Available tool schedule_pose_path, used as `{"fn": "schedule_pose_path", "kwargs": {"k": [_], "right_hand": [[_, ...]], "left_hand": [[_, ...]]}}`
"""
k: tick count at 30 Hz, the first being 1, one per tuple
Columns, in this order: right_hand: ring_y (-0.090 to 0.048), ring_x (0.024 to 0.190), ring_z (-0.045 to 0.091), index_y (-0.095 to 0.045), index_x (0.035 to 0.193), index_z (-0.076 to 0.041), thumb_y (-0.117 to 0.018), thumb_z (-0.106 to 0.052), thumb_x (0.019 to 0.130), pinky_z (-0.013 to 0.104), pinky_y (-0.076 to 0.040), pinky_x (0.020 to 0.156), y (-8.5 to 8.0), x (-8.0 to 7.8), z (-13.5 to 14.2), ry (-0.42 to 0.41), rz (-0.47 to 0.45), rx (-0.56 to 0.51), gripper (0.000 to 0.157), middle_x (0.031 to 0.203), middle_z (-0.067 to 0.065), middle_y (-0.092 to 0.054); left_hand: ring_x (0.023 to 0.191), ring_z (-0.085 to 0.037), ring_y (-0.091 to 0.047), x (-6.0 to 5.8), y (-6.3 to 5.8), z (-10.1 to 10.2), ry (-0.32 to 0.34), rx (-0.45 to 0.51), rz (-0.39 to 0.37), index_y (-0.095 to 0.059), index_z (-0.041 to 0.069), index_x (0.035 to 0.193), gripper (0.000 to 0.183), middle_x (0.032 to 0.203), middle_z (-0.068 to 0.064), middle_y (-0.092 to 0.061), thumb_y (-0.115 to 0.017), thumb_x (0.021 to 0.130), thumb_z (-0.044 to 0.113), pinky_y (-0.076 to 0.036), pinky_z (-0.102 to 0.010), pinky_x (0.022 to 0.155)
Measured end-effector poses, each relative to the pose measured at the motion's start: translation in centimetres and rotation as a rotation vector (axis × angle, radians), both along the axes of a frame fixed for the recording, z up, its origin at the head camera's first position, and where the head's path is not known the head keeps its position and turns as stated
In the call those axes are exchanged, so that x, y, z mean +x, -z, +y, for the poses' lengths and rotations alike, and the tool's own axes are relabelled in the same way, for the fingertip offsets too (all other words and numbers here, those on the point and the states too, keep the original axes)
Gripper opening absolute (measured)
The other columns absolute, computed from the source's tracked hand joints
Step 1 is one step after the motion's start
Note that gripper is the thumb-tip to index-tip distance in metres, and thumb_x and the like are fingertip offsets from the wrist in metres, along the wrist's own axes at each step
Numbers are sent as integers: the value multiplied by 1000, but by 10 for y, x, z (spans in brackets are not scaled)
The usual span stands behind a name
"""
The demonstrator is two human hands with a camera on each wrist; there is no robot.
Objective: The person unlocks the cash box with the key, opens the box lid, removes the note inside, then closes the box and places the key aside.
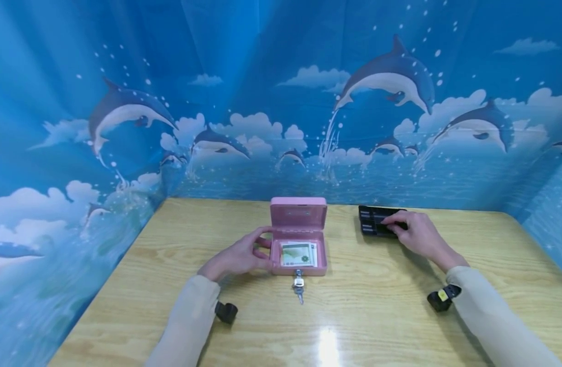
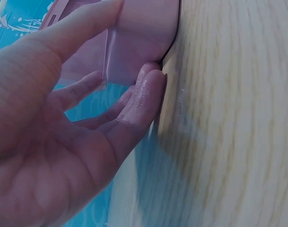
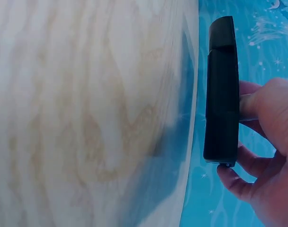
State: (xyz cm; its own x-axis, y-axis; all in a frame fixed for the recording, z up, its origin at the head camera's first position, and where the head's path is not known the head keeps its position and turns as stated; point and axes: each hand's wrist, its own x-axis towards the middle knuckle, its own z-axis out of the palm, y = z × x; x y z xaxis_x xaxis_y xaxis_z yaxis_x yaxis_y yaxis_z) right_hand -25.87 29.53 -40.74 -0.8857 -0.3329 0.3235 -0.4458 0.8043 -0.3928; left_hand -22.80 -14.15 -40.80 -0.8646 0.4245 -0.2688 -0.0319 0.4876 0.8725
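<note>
A pink cash box [image 1: 276,257] stands on the table with its lid [image 1: 298,215] raised and banknotes [image 1: 296,255] inside. Keys [image 1: 299,288] hang from the lock at its front. My left hand [image 1: 246,250] holds the box at its left side, thumb toward the front and fingers toward the back; the left wrist view shows fingertips [image 2: 153,80] low at the box, near the tabletop. On the right, my right hand [image 1: 418,232] grips a black compartment tray [image 1: 368,221]. In the right wrist view the tray [image 3: 222,94] appears raised off the table, partly hiding the fingers.
The wooden table [image 1: 354,316] carries the box near its middle. A blue dolphin-print curtain [image 1: 262,102] hangs behind the table and at both sides. Black wrist cameras [image 1: 226,312] are strapped to both sleeves.
</note>
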Motion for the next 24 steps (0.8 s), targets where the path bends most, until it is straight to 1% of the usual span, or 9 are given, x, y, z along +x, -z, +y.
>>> {"fn": "schedule_pose_path", "kwargs": {"k": [3, 5, 9, 12, 14, 18, 20, 22, 24], "right_hand": [[-51, 57, 8, -78, 106, -2, -66, 10, 89, 23, -38, 55, 1, -3, 2, 2, 4, -2, 24, 107, 24, -75], [-60, 64, 13, -78, 105, -3, -66, 10, 89, 24, -40, 57, 1, -5, 4, 4, 8, 1, 24, 106, 23, -76], [-68, 74, 25, -78, 106, -3, -65, 9, 90, 27, -43, 61, 2, -9, 8, 14, -8, -2, 23, 109, 25, -75], [-67, 75, 28, -78, 108, -2, -64, 8, 92, 30, -43, 63, 3, -12, 11, 42, -44, -4, 24, 113, 27, -73], [-69, 83, 30, -78, 109, -3, -63, 7, 92, 31, -43, 65, 5, -14, 14, 62, -58, 2, 24, 114, 27, -73], [-70, 87, 34, -78, 108, -3, -62, 6, 93, 33, -44, 66, 7, -18, 18, 80, -70, 10, 24, 115, 27, -73], [-69, 85, 33, -78, 108, -4, -61, 5, 93, 33, -44, 66, 8, -19, 20, 79, -72, 15, 24, 115, 28, -72], [-67, 80, 29, -78, 109, -4, -60, 6, 94, 33, -44, 66, 9, -21, 21, 79, -86, 21, 25, 117, 28, -72], [-61, 73, 22, -77, 111, -4, -59, 5, 95, 33, -41, 65, 9, -23, 22, 84, -113, 28, 26, 120, 29, -70]], "left_hand": [[115, -26, -65, 0, 0, 1, 0, 4, -6, -35, 29, 157, 91, 141, -14, -56, -85, 83, 19, -59, -41, 91], [114, -25, -66, 0, 0, 1, -1, 4, -12, -35, 29, 157, 90, 141, -14, -56, -85, 83, 19, -59, -41, 90], [112, -25, -66, 0, 0, 1, -5, 9, -21, -36, 29, 157, 89, 140, -14, -56, -85, 83, 18, -59, -40, 90], [112, -25, -66, 0, 0, 1, -4, 12, -18, -36, 29, 157, 90, 140, -14, -56, -85, 83, 18, -59, -41, 91], [113, -25, -66, -1, 0, 1, 1, 12, -14, -36, 29, 157, 90, 140, -14, -56, -85, 83, 19, -59, -41, 92], [113, -24, -66, -1, 0, 1, 5, 6, -7, -36, 29, 156, 89, 140, -14, -56, -85, 83, 20, -58, -41, 94], [112, -25, -66, -1, -1, 1, 9, 6, -4, -36, 28, 156, 89, 140, -15, -56, -85, 83, 18, -59, -42, 93], [112, -25, -67, 0, -2, 0, 8, 7, -6, -36, 28, 156, 89, 139, -15, -56, -85, 83, 17, -59, -41, 93], [112, -26, -67, 0, -3, 0, 13, 4, -2, -35, 27, 157, 89, 139, -16, -56, -85, 83, 16, -59, -42, 93]]}}
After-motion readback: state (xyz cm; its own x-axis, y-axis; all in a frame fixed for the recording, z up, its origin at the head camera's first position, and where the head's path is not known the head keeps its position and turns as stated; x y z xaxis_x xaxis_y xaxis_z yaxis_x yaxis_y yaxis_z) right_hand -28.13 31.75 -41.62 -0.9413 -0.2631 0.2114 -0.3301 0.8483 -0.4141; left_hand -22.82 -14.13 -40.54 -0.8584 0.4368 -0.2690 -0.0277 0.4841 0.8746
